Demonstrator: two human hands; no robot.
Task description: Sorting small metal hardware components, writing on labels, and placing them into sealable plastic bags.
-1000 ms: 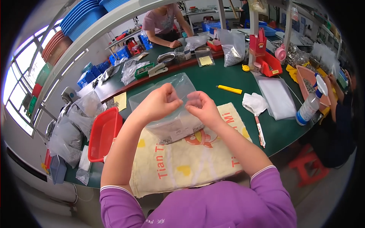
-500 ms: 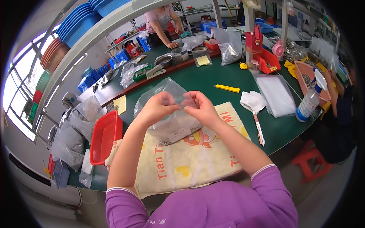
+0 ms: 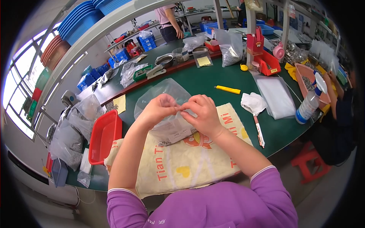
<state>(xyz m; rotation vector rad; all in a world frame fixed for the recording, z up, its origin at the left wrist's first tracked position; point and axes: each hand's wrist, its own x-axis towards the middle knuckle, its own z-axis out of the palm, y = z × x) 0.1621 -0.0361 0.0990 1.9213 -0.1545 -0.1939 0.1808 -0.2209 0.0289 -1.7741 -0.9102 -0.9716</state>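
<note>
A clear plastic bag [image 3: 161,91] with small grey pieces in its bottom corner and a white label on its side lies over a pale yellow printed cloth [image 3: 205,167]. My left hand [image 3: 159,109] pinches the bag's plastic between thumb and fingertips. Close against it, my right hand [image 3: 202,116] is closed in a pinch on the same part of the bag, the fingertips of both hands nearly meeting. The exact bit of plastic between the fingers is too small to make out.
A red tray [image 3: 105,136] and filled bags [image 3: 68,142] stand at the left. Rightward lie a yellow cutter [image 3: 227,89], a white cloth-headed stick [image 3: 258,127], a stack of clear bags [image 3: 275,97] and a spray bottle [image 3: 307,106]. A metal shelf bar [image 3: 114,24] crosses above.
My right hand has come left, its fingertips now meeting the left hand's at the bag. A person across the table has straightened up and turned away.
</note>
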